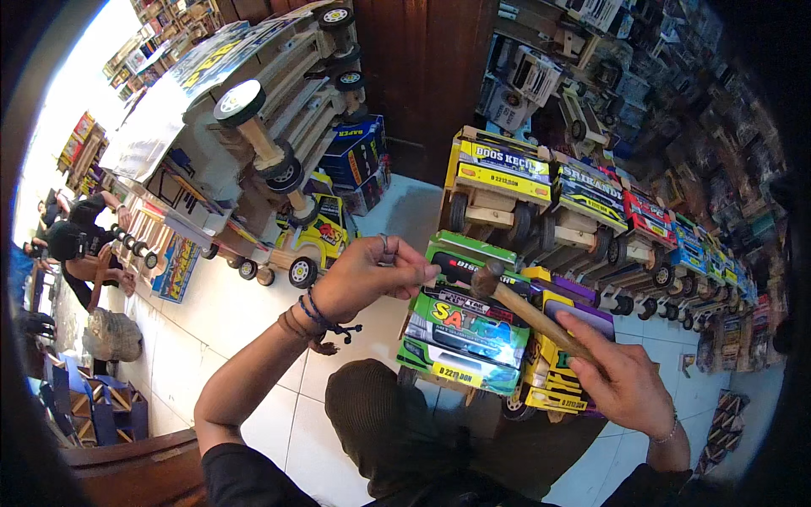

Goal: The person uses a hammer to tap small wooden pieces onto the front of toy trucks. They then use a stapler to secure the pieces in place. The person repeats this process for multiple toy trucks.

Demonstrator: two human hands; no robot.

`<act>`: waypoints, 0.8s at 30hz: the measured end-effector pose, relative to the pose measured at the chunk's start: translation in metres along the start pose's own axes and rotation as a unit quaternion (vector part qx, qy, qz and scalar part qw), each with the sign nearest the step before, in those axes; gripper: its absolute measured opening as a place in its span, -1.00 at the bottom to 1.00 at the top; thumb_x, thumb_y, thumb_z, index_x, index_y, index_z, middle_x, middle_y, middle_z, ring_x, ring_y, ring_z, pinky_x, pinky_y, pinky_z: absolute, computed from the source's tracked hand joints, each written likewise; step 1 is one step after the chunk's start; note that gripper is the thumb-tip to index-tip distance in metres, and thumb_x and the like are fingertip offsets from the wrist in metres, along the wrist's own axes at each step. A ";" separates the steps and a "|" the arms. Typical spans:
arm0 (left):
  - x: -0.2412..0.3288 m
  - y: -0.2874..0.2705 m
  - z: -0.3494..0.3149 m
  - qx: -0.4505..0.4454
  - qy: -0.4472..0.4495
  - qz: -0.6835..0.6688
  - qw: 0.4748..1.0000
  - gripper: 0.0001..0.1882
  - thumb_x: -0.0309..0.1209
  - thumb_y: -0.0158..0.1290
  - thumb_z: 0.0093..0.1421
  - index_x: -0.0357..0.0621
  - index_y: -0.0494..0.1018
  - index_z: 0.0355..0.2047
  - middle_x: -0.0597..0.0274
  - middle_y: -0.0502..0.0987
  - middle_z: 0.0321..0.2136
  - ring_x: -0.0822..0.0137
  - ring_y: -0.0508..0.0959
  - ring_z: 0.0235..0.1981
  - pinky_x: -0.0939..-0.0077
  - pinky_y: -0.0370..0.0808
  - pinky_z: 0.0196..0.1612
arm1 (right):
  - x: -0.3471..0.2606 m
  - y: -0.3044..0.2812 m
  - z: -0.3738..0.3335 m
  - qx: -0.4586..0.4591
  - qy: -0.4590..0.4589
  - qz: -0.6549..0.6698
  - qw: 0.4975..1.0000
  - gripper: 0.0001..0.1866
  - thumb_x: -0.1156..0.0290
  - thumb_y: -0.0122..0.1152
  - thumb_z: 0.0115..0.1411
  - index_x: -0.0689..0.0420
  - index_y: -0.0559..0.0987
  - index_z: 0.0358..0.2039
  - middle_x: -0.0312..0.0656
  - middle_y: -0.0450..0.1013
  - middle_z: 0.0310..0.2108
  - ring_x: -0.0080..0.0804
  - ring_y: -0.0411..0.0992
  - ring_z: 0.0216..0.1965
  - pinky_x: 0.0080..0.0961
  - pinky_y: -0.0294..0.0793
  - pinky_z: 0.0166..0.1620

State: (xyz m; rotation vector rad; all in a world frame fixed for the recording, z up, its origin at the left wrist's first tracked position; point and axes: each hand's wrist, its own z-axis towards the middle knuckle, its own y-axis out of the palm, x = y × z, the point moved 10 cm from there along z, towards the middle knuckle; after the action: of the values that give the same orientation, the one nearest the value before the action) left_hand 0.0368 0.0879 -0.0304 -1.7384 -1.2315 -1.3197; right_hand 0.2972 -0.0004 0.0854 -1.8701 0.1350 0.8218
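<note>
A hammer (541, 319) with a wooden handle is gripped in my right hand (627, 382), its head over the cab of a green toy truck (460, 365). My left hand (363, 275) pinches thumb and forefinger together at that truck's upper left edge. Whatever lies between those fingertips is too small to make out. The green truck faces me in front of my knee (372, 414). Against its right side stands a yellow toy truck (553, 389), partly covered by my right hand and the handle.
Beyond, a row of toy trucks (498, 173) runs rightward. At left, a large wooden toy truck (245, 160) lies tipped with wheels outward, beside a smaller yellow truck (317, 232). Another person (84, 245) sits far left. Stacked toys (659, 93) line the right wall above the tiled floor (312, 431).
</note>
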 end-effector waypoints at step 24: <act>0.000 -0.002 0.012 -0.031 -0.001 0.002 1.000 -0.72 -0.28 0.33 0.22 -0.25 0.58 -0.26 0.33 0.63 -0.42 0.60 0.59 -0.45 0.72 0.55 -0.34 | -0.019 0.020 0.021 -0.009 -0.048 -0.018 0.999 -0.40 0.50 0.11 0.36 0.09 0.29 0.41 0.11 0.62 -0.19 -0.04 0.64 -0.24 -0.23 0.60 -0.11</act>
State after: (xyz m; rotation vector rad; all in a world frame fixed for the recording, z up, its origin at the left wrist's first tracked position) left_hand 0.0388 0.0992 -0.0344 -1.7847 -1.1999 -1.3685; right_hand 0.2638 0.0039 0.0765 -1.8411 0.0344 0.8895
